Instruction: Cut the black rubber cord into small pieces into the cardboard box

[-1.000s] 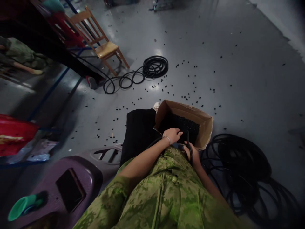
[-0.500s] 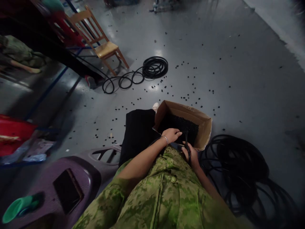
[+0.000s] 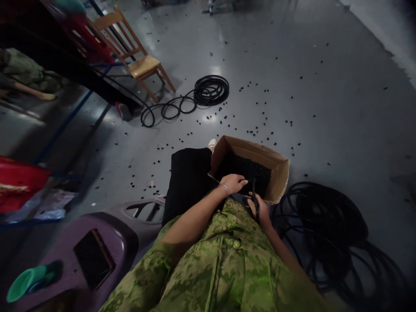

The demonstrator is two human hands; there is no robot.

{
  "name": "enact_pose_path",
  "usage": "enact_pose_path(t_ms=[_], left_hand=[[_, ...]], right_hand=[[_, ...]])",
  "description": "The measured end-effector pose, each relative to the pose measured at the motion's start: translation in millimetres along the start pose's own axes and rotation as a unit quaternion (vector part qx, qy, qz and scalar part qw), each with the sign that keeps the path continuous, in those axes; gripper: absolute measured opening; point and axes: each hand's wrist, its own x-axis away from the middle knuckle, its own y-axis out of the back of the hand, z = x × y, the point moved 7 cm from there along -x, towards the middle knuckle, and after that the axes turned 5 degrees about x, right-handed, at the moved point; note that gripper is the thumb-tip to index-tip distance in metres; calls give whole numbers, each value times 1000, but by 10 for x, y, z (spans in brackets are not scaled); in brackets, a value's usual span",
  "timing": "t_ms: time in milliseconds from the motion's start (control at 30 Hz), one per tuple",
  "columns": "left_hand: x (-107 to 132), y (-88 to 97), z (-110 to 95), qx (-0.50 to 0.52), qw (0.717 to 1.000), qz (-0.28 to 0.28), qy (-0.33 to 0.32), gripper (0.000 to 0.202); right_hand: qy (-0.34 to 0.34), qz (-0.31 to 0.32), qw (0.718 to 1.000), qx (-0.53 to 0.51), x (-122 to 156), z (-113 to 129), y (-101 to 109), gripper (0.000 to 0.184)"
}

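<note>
Over the cardboard box (image 3: 280, 180), my left hand (image 3: 234, 183) is closed with its fingertips together on a black hose (image 3: 214, 189); most of the hose is hidden by the wrist. My right hand (image 3: 262, 211) is wrapped round a slim black scissors-like tool (image 3: 254, 190), its tip pointing away from me and close to the left fingertips. Exactly where tool and hose meet is too dark to make out. Inside the box lies a heap of small black pieces (image 3: 248, 167).
Black hose lies in a big tangle (image 3: 328, 216) at right and a neat coil (image 3: 212, 90) ahead. Small black bits dot the floor. A wooden chair (image 3: 145, 66) and a person's leg (image 3: 94, 82) are at left. A purple stool (image 3: 107, 221) holds a phone (image 3: 92, 258) and green cup (image 3: 24, 284).
The view has shifted very slightly. Both hands stay in nearly the same place over the box, and the tool in my right hand has turned a little.
</note>
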Motion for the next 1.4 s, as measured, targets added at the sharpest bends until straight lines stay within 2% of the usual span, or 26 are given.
enact_pose_path(t_ms=[267, 533, 933, 1167, 1400], left_hand=[[-72, 27, 56, -34, 999, 9, -2, 37], [-145, -20, 120, -38, 999, 26, 0, 38], [-182, -43, 154, -48, 998, 25, 17, 38], [-155, -26, 150, -48, 998, 25, 25, 38], [-131, -94, 77, -63, 996, 54, -41, 36]], right_hand=[[8, 7, 1000, 24, -49, -12, -36, 37], [25, 19, 999, -4, -117, -63, -97, 32], [3, 8, 1000, -8, -208, -270, -214, 36], [14, 7, 1000, 15, -168, -155, -149, 35], [12, 14, 1000, 11, -107, -36, -66, 37]])
